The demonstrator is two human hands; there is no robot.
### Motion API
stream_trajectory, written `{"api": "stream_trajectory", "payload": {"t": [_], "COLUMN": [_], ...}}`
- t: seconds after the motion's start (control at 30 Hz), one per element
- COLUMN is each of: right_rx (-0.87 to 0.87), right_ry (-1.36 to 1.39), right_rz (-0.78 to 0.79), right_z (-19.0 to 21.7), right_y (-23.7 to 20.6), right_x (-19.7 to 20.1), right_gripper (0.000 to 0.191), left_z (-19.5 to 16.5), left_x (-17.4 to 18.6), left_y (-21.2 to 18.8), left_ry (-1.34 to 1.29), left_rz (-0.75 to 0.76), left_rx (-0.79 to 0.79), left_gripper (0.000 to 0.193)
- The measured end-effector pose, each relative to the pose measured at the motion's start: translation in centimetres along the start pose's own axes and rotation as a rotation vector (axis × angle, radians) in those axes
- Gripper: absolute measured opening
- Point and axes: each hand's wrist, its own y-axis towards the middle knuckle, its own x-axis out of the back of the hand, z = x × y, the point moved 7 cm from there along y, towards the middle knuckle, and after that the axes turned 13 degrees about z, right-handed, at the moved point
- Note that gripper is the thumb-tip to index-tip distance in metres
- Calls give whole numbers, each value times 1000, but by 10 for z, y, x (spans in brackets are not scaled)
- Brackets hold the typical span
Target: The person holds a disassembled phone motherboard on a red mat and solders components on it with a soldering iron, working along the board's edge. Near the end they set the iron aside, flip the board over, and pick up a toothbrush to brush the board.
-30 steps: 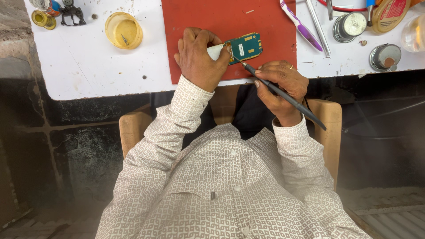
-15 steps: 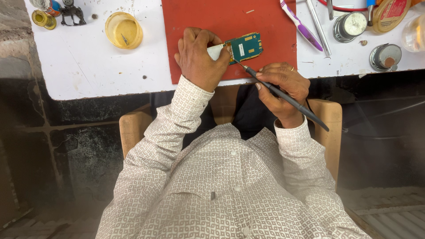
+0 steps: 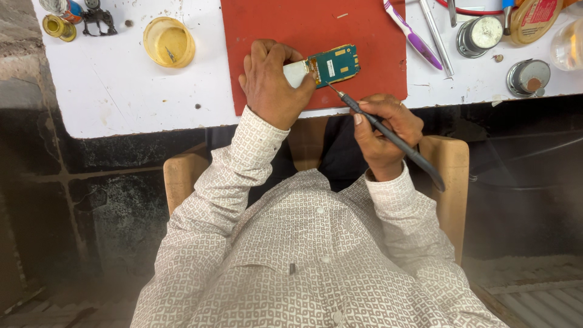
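The left hand (image 3: 273, 82) grips and half hides the green circuit board (image 3: 331, 65), while the right hand (image 3: 385, 130) closes around a dark probe (image 3: 388, 135), its tip at the board's edge.

I see a matt red mat (image 3: 303, 36) on a smooth white bench (image 3: 109, 97), scuffed. Circuit board (image 3: 335, 64): glossy green w/ gold contacts. Soldering iron (image 3: 388, 135): dark matt plastic. Metal tins (image 3: 528, 78), shiny; wood chair (image 3: 452, 176).

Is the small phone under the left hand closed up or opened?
Opened: the small phone's green circuit board lies bare on the red mat, no cover over it.
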Motion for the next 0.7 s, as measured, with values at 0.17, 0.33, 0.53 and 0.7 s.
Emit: {"api": "stream_trajectory", "payload": {"t": [0.17,0.33,0.53,0.7], "right_rx": [-4,-33,-42,-59], "right_ry": [-49,-77,-63,-67], "right_rz": [-53,-67,-81,-82], "right_z": [4,5,2,-1], "right_y": [-5,-6,-5,-6], "right_x": [-8,-11,-12,-11], "right_gripper": [11,10,11,11], "left_z": [-2,-3,-3,-2], "left_x": [1,0,-1,-1], "left_y": [-3,-2,-1,-1], "left_ry": [-1,3,16,26], "left_rz": [-6,11,26,21], "left_rx": [-2,18,19,13], "left_gripper": [39,40,40,40]}}
